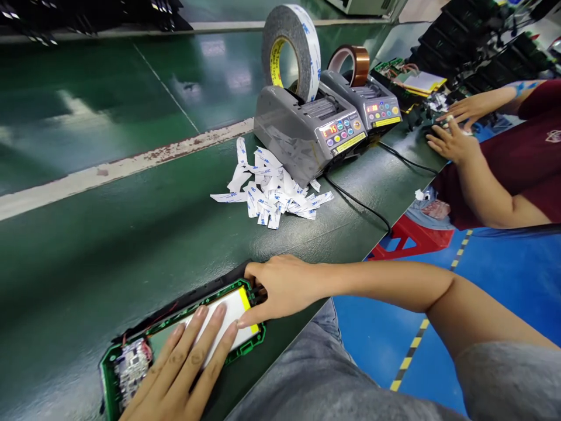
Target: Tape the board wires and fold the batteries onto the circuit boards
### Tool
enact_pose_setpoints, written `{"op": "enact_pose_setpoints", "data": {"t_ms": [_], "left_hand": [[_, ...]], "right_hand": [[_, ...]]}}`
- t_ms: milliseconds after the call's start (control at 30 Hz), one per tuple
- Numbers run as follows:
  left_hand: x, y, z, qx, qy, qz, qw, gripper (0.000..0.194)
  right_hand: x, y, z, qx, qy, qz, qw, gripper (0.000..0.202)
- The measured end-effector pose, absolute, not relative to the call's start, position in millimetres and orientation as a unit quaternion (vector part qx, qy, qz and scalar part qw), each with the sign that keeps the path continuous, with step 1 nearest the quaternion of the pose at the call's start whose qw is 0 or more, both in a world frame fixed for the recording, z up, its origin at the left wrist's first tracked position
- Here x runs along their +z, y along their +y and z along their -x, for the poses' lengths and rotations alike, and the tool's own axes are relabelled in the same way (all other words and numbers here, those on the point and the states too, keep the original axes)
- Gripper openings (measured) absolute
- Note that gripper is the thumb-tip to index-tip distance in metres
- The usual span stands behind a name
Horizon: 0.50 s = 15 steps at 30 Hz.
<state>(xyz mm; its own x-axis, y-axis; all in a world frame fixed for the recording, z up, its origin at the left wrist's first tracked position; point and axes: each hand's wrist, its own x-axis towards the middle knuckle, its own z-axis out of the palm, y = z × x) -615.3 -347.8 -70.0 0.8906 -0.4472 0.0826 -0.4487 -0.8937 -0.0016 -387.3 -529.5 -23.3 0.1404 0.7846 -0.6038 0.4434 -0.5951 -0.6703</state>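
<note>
The left hand (179, 362), unclenched atop the white pack (235, 303) inside the green-rimmed casing (193, 310), could skew it by pressing unevenly; the right hand (278, 286), grasping the casing's end, might slip.

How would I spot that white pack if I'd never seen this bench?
From the two grey tape dispensers, come down the green workbench to the green-rimmed casing with the right hand at its end. The flat white pack lies inside, partly under the left hand. A yellow band across its end sets it apart from the silvery circuit board in the same casing.
</note>
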Motion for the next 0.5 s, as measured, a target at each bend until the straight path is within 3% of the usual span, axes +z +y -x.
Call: {"op": "enact_pose_setpoints", "data": {"t_ms": [233, 367, 500], "left_hand": [[-58, -369, 610, 0.081, -0.191, -0.978, 0.016, 0.079], [-48, -370, 627, 0.122, -0.129, -0.982, 0.060, 0.053], [-46, -351, 657, 0.190, 0.118, -0.959, 0.172, 0.024]], "right_hand": [[-19, -529, 403, 0.450, -0.461, 0.754, 0.131, 0.073], [-7, -529, 415, 0.293, -0.528, 0.786, 0.134, 0.069], [-14, -510, 434, 0.153, -0.621, 0.737, 0.218, 0.031]]}}
